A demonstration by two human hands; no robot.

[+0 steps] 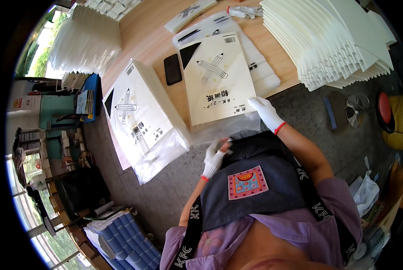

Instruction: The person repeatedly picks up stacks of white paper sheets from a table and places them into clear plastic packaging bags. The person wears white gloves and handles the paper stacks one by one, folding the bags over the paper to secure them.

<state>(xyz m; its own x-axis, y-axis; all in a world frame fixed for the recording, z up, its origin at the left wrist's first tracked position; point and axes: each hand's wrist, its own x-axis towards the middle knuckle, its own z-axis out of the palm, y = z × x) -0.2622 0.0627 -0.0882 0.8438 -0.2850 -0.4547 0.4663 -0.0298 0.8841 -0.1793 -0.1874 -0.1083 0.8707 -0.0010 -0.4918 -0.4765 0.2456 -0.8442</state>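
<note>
A pack of drawing paper [219, 83] in a clear plastic bag lies at the table's near edge. Two crossed pencils are printed on its cream cover, and the bag's loose end hangs toward me. My right hand [265, 113], in a white glove with a red cuff, grips the pack's near right corner; its thumb is hidden. My left hand [216, 156], gloved too, hovers below the bag's loose end, near my apron. Its fingers are half curled and apart, slightly blurred, with nothing visible in them. To the left sits a stack of bagged packs [141, 112] with similar covers.
A black phone [172, 69] lies between pack and stack. Behind the pack are printed plastic bags [255, 58] and a spare white glove [245, 12]. Cream paper stacks [320, 40] fan out at the right; a tall pile of clear bags [85, 40] stands far left.
</note>
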